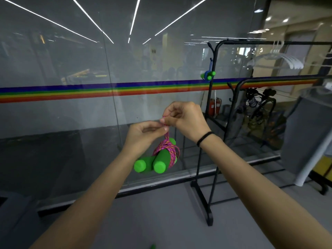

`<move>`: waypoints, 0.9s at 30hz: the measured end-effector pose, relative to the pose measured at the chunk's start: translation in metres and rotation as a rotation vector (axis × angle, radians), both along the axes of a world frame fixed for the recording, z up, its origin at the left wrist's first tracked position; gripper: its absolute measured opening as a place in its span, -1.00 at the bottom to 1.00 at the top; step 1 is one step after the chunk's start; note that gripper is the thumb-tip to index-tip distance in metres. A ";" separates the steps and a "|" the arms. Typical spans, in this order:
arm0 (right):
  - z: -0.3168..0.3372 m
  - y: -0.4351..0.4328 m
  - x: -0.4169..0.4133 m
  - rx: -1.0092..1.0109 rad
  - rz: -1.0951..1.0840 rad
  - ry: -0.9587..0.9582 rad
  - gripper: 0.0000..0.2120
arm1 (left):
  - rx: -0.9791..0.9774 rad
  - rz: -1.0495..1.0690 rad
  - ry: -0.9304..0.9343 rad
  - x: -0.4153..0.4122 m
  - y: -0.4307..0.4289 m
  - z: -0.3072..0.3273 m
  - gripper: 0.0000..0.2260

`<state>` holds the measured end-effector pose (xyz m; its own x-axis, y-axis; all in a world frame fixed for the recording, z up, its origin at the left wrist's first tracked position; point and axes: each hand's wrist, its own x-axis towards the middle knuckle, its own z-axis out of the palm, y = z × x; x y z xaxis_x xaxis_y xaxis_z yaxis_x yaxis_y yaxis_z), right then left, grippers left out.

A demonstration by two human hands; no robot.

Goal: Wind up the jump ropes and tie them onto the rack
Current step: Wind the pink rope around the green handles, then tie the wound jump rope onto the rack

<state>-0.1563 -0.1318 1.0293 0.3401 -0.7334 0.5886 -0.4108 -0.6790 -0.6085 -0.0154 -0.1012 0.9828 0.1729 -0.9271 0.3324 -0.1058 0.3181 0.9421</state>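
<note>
A wound pink jump rope [166, 148] with two green handles [156, 162] hangs in mid air from its own cord. My left hand [143, 134] and my right hand [185, 119] both pinch the pink cord just above the bundle, fingertips touching. To the right stands a black rack [213, 97]. A blue jump rope with green handles [208, 74] hangs tied on the rack's left post, above and right of my hands.
A glass wall with a rainbow stripe [89, 91] runs behind. The rack's black foot [203, 203] rests on the grey floor. White hangers [276, 60] hang on the top rail. A second black rack [239, 105] stands behind the glass.
</note>
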 end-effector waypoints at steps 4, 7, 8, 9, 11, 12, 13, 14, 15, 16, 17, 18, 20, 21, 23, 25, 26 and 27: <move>-0.006 -0.023 -0.006 0.033 -0.025 -0.013 -0.89 | -0.028 -0.022 -0.030 -0.002 -0.024 0.000 -0.91; -0.011 -0.047 -0.012 0.046 -0.058 -0.004 -0.88 | -0.009 -0.074 -0.119 -0.004 -0.052 0.002 -0.93; -0.013 -0.058 -0.014 0.054 -0.071 -0.011 -0.89 | -0.003 -0.082 -0.139 -0.004 -0.063 0.003 -0.94; -0.014 -0.069 -0.016 0.059 -0.087 -0.019 -0.89 | 0.003 -0.087 -0.154 -0.005 -0.076 0.003 -0.94; -0.017 -0.095 -0.020 0.054 -0.118 -0.027 -0.89 | 0.012 -0.090 -0.168 -0.009 -0.103 0.003 -0.95; -0.019 -0.109 -0.022 0.051 -0.125 -0.025 -0.89 | 0.017 -0.089 -0.166 -0.011 -0.118 0.002 -0.95; -0.021 -0.125 -0.025 0.051 -0.129 -0.022 -0.89 | 0.025 -0.087 -0.159 -0.013 -0.135 0.001 -0.94; -0.022 -0.141 -0.027 0.054 -0.129 -0.023 -0.90 | 0.034 -0.087 -0.150 -0.015 -0.152 -0.001 -0.95; -0.024 -0.158 -0.029 0.058 -0.128 -0.026 -0.90 | 0.040 -0.091 -0.143 -0.017 -0.169 -0.002 -0.96; -0.025 -0.176 -0.031 0.059 -0.125 -0.028 -0.89 | 0.042 -0.098 -0.136 -0.019 -0.188 -0.004 -0.96; -0.025 -0.195 -0.033 0.056 -0.121 -0.023 -0.89 | 0.042 -0.099 -0.135 -0.021 -0.207 -0.005 -0.96; -0.026 -0.216 -0.035 0.053 -0.116 -0.014 -0.89 | 0.043 -0.091 -0.134 -0.023 -0.228 -0.006 -0.95; -0.024 -0.259 -0.040 0.043 -0.110 0.000 -0.90 | 0.038 -0.075 -0.123 -0.027 -0.271 -0.004 -0.93; -0.021 -0.280 -0.042 0.034 -0.105 0.005 -0.90 | 0.034 -0.073 -0.119 -0.028 -0.292 -0.002 -0.93; -0.013 -0.325 -0.047 0.011 -0.102 0.016 -0.90 | 0.025 -0.080 -0.121 -0.032 -0.336 0.007 -0.94; -0.005 -0.367 -0.052 0.017 -0.110 0.008 -0.91 | 0.014 -0.092 -0.133 -0.033 -0.378 0.016 -0.96; -0.001 -0.388 -0.055 0.020 -0.112 -0.002 -0.91 | 0.006 -0.098 -0.142 -0.033 -0.400 0.020 -0.97; 0.002 -0.408 -0.057 0.018 -0.114 -0.004 -0.92 | -0.004 -0.105 -0.158 -0.034 -0.420 0.025 -0.98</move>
